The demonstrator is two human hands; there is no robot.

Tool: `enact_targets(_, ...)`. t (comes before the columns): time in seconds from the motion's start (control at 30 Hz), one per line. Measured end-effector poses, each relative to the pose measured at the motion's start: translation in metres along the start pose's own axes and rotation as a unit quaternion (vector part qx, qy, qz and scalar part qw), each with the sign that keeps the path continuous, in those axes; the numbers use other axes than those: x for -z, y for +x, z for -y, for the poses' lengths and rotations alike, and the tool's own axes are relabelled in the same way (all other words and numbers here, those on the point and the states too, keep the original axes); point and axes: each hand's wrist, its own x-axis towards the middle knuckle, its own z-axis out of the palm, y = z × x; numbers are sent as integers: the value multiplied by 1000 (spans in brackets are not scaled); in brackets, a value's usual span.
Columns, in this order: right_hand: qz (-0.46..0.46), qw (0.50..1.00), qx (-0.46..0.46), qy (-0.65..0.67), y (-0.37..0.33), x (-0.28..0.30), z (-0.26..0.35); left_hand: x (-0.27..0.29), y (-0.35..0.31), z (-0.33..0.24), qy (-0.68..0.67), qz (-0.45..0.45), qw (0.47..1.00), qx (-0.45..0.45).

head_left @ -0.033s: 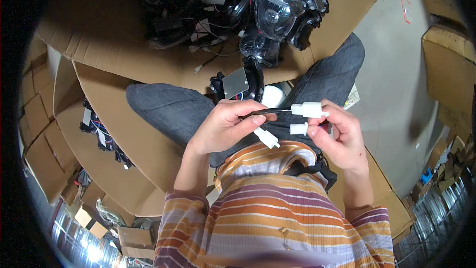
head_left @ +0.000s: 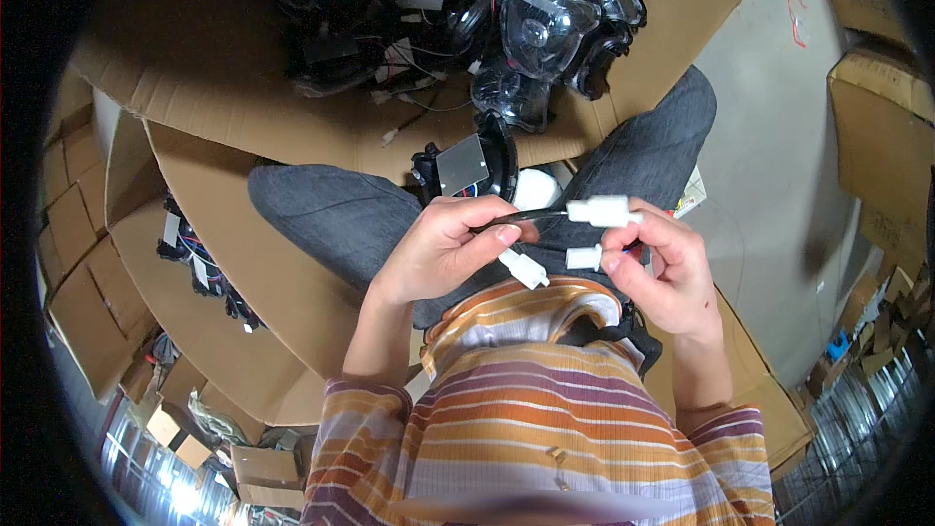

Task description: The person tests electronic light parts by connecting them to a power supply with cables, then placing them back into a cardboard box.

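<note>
While your left hand (head_left: 448, 248) pinches the black lead and one white plug (head_left: 523, 269) over your lap, your right hand (head_left: 662, 263) grips two more plugs, upper (head_left: 602, 210) and lower (head_left: 584, 256). Square the mating faces before pressing; avoid bending wires.

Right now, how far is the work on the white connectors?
Done: nothing looks joined. In hand: the left hand pinches a dark cable and a white connector; the right hand holds two white connectors. Left: all three plugs hang apart; lamp housings fill the cardboard box.
</note>
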Motion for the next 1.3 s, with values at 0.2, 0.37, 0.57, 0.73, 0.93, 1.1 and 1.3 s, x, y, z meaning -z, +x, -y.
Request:
enact_targets(0.2,33,999,1,39,-1,-11,-6,-3,-6,3,-50,0,997,50)
enact_targets(0.37,30,996,-32,80,-2,-10,-2,-4,-9,9,-98,-5,995,27)
enact_targets(0.57,31,999,-25,36,-1,-7,1,-7,-8,14,-96,13,994,-43)
enact_targets(0.73,-4,999,-4,-52,-1,-14,-1,-9,-7,15,-68,2,997,-31)
enact_targets(0.93,9,998,-47,-28,2,-15,-3,-5,-6,14,-70,24,997,-7)
enact_targets(1.1,54,997,1,-45,8,-23,5,-12,-24,17,-110,-21,993,27)
enact_targets(1.3,181,982,38,-25,0,-39,-13,-14,-63,8,-118,-85,982,122)
